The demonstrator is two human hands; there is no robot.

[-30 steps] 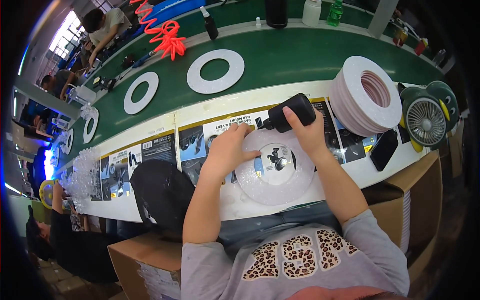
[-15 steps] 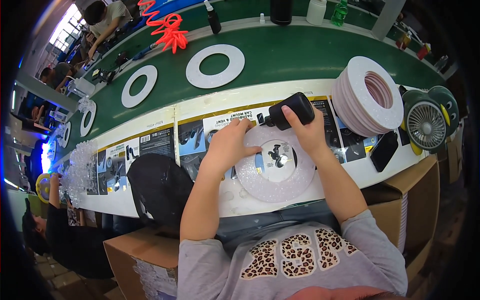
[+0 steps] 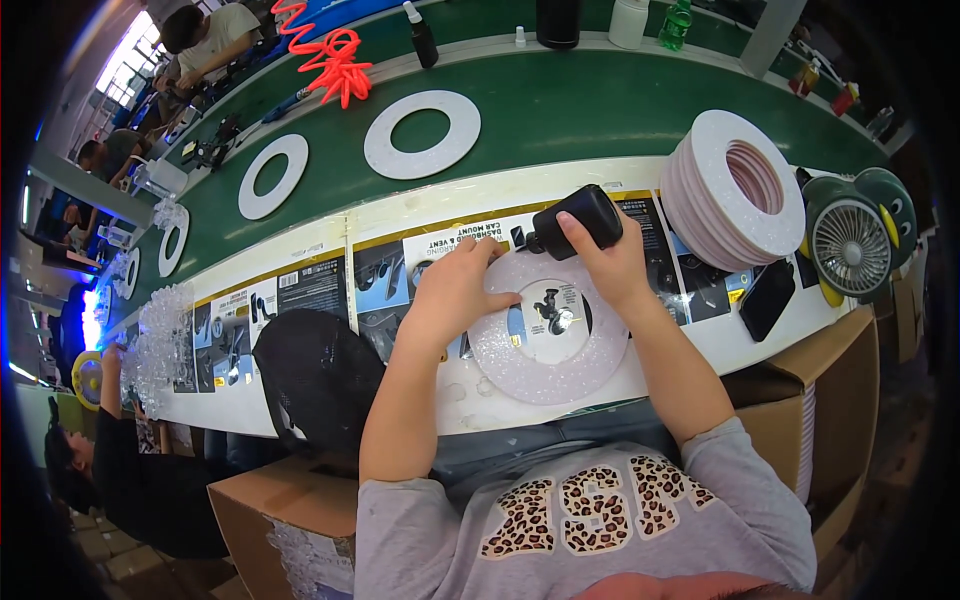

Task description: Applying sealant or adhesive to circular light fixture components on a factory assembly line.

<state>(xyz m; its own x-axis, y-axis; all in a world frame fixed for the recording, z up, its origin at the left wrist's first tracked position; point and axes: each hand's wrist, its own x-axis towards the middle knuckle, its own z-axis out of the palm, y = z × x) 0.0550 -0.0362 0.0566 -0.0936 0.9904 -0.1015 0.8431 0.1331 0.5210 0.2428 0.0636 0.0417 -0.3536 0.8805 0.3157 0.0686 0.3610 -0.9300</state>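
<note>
**White ring under two hands, black bottle tipped over it**

Flat on the near edge of the bench lies a white foam ring [image 3: 548, 345], its hole showing a printed sheet and a small dark clip beneath. Pinned at its left rim by the left hand [image 3: 452, 292] — fingers spread and pressed down on the foam, gripping nothing. Held above the far rim by the right hand [image 3: 612, 262]: a black bottle [image 3: 578, 222], fingers wrapped around its body, nozzle pointing left and slightly down toward the ring's far edge. Whether the nozzle touches the foam cannot be told.

To do this step well, probably: keep the left palm firm so the ring cannot slide, keep the nozzle low and close to the rim, squeeze lightly and evenly — too much would likely run onto the printed sheets [image 3: 300, 295] underneath.

Ring between the two hands, then, directly in front of the body; left hand on it, right hand just beyond its far side.

Further out: to the right, a tall stack of the same white rings [image 3: 735, 190], and past it a small round fan [image 3: 850, 245] with a black flat object beside it. To the left, a dark mesh bag [image 3: 318, 375] at the bench edge. Far side, on the green belt [image 3: 560, 105], single white rings spaced apart, an orange coiled hose [image 3: 330, 55], several bottles. Cardboard boxes near, below the bench; other people at the far left.
</note>
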